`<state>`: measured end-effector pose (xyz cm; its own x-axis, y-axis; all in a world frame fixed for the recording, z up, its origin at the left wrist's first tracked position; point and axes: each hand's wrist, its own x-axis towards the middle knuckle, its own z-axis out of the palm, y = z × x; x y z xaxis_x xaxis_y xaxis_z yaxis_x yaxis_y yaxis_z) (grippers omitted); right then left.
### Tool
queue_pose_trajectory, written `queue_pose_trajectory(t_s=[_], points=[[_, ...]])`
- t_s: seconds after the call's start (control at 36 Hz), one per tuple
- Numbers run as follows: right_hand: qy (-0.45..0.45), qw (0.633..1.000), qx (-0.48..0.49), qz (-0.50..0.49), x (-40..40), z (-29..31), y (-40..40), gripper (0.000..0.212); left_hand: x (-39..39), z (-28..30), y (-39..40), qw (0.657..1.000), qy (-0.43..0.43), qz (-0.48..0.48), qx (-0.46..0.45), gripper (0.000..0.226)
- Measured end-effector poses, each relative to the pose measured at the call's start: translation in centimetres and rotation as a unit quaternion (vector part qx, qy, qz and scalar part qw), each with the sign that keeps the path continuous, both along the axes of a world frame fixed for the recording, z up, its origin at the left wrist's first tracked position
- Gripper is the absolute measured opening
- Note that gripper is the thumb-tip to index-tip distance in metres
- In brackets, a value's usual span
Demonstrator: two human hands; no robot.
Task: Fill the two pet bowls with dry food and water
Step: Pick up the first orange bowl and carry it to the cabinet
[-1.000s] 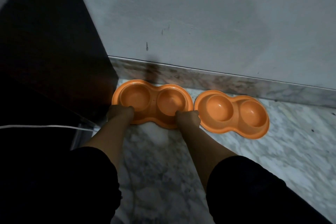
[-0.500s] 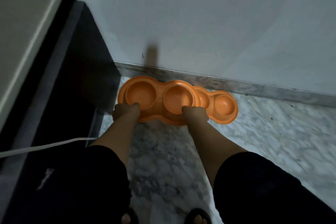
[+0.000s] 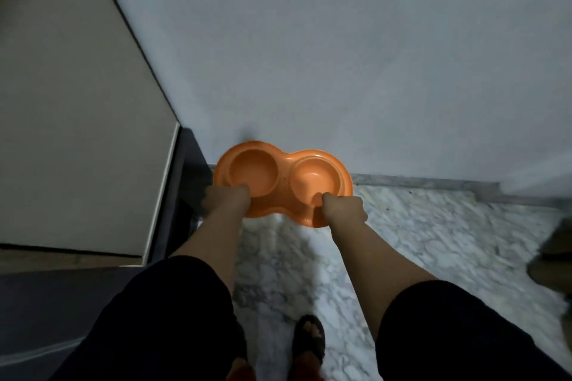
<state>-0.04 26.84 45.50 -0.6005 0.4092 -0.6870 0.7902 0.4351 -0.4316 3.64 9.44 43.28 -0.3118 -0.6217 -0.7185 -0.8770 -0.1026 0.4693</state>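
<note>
Both hands are closed on the near rim of an orange double bowl [image 3: 283,181], which is held up off the floor in front of the body. At the left hand [image 3: 227,198] the fingers are curled over the rim beside the left well, and at the right hand [image 3: 343,210] the rim is gripped beside the right well, with the thumb laid on top of the plastic. The bowl is carried roughly level, its long side running left to right, the right end slightly lower in the view. Both wells are seen to be empty; no food or water is visible in them. Whether a second bowl is stacked underneath cannot be told, since only one upper surface is shown.

A pale wall [image 3: 340,56] is faced behind the bowl, and a marble skirting [image 3: 418,181] is seen along its foot. Below the arms, a grey-veined marble floor [image 3: 433,241] is spread out. To the left, a light panel [image 3: 77,102] with a dark edge is set at an angle to the wall. Dark sleeves [image 3: 173,312] are worn to the elbows, and a sandalled foot [image 3: 309,340] is planted on the floor between the arms. The right edge of the view is blurred.
</note>
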Motion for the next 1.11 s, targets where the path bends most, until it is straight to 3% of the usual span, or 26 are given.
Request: queue_pose_trajectory(t_s=[0.19,0.61,0.83,1.11], points=[[0.017,1.0,-0.01,-0.02,3.1,11.3,1.3,0.067,2.8,11.1,0.5,0.999,0.04,0.001,-0.002,0.071],[0.105,0.994,-0.028,-0.007,12.5,29.4,4.8,0.056,12.8,27.5,3.1,0.995,0.099,-0.004,-0.01,0.067],[0.139,0.989,-0.055,0.011,18.5,35.1,4.9,0.059,20.2,33.3,3.4,0.992,0.124,0.022,-0.018,0.065],[0.157,0.981,-0.104,0.052,26.7,35.8,0.1,0.058,29.5,35.1,-1.5,0.99,0.135,0.021,-0.04,0.05]])
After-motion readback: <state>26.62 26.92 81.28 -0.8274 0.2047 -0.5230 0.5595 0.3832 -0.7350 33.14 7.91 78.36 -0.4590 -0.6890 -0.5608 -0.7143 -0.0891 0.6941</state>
